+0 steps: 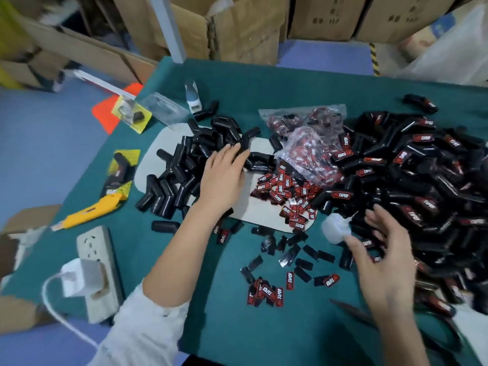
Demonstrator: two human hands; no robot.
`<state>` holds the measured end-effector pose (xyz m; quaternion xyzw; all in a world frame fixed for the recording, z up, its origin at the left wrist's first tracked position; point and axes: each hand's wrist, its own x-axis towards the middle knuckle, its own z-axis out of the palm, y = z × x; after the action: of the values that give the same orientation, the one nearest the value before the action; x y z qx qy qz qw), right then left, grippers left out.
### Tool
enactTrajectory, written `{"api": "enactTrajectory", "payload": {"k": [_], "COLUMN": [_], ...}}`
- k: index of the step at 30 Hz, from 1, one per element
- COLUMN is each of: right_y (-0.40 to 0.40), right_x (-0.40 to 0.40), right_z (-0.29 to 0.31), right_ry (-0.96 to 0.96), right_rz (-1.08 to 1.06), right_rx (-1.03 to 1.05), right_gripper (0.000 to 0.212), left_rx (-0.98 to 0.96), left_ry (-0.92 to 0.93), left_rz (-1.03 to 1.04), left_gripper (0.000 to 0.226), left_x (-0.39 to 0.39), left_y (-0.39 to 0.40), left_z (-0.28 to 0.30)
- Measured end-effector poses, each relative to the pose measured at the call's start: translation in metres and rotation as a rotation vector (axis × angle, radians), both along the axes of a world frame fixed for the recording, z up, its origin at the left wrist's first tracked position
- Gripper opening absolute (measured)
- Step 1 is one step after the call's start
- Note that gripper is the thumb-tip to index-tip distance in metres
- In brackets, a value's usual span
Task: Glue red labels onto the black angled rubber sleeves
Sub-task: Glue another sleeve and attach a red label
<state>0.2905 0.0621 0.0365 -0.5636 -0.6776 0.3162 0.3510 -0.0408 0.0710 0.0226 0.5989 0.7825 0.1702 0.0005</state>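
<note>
A heap of bare black angled rubber sleeves (182, 170) lies on a grey mat (253, 210) at table centre. My left hand (224, 175) reaches over the heap, its fingertips and thumb pinching the lower end of one sleeve (249, 137). Loose red labels (286, 188) spill from a clear bag (311, 146), and more labels (266, 291) lie nearer me. To the right is a big pile of labelled sleeves (412, 167). My right hand (385, 260) hovers with spread fingers, blurred, its thumb beside a small white glue bottle (334, 228).
On the green table (264, 339), a yellow utility knife (89, 210), a power strip (97, 270) with a white charger (74, 278) and a packaged sleeve (120, 173) sit at the left. Another bottle (192, 99) stands at the back. Cardboard boxes (237, 25) ring the table.
</note>
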Motion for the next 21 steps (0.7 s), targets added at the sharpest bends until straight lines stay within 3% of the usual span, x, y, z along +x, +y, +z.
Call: {"api": "enactTrajectory", "payload": {"k": [3, 7, 10, 14, 17, 19, 21], "right_y": [-0.003, -0.004, -0.003, -0.008, -0.012, -0.016, -0.020], "right_x": [-0.007, -0.020, -0.022, -0.021, -0.025, -0.027, -0.027], "right_z": [-0.006, -0.012, -0.011, -0.009, -0.003, -0.006, -0.010], "right_ry": [-0.139, -0.208, -0.260, -0.061, 0.219, 0.342, 0.349], "right_rz": [0.034, 0.062, 0.036, 0.121, 0.234, 0.306, 0.352], "right_rx": [-0.013, 0.001, 0.091, 0.098, -0.015, -0.106, -0.151], "right_gripper": [0.070, 0.051, 0.037, 0.025, 0.046, 0.038, 0.030], "left_rx": [0.033, 0.148, 0.269, 0.286, 0.297, 0.249, 0.247], "left_ry": [0.077, 0.094, -0.222, -0.760, -1.011, -1.130, -1.111], "left_rz": [0.018, 0.036, -0.068, -0.107, -0.194, -0.204, -0.176], "left_gripper": [0.041, 0.024, 0.020, 0.017, 0.023, 0.032, 0.035], "left_x": [-0.001, 0.002, 0.020, 0.052, 0.069, 0.076, 0.081], "left_y": [0.005, -0.008, -0.033, -0.070, -0.080, -0.081, -0.080], "left_z": [-0.005, -0.002, 0.006, 0.013, 0.012, 0.011, 0.009]}}
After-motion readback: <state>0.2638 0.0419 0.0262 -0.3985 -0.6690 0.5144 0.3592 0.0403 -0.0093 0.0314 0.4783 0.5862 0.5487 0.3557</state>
